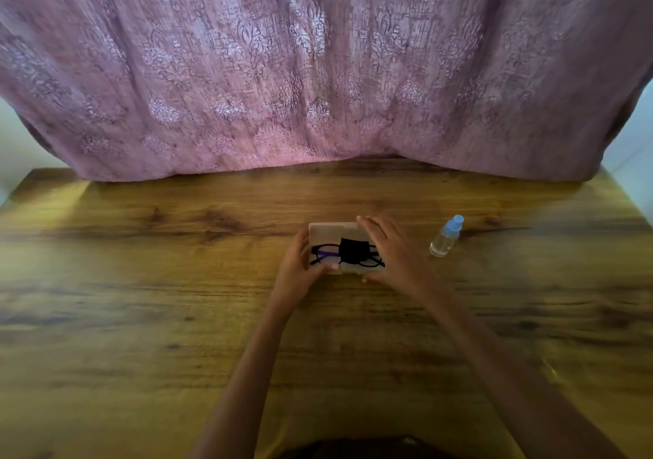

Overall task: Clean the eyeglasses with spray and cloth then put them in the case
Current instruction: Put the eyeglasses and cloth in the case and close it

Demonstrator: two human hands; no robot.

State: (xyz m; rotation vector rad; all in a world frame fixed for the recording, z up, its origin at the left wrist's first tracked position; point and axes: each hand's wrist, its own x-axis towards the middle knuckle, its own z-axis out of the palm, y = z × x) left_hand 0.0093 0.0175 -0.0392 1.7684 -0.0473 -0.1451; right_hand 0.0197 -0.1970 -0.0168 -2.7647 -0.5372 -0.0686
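A pale eyeglass case [332, 229] lies open in the middle of the wooden table [141, 282]. Dark-framed eyeglasses [327, 250] rest inside it, with a folded black cloth [354, 250] lying on top of them. My left hand [300, 264] grips the case's left end and front edge. My right hand [387, 246] holds the right end, fingers over the raised lid and thumb at the front edge. A small clear spray bottle [446, 236] with a blue cap stands on the table to the right of my right hand.
A pink patterned curtain [318, 69] hangs down onto the table's far edge. The table's left and right corners show at the sides, with pale wall beyond them.
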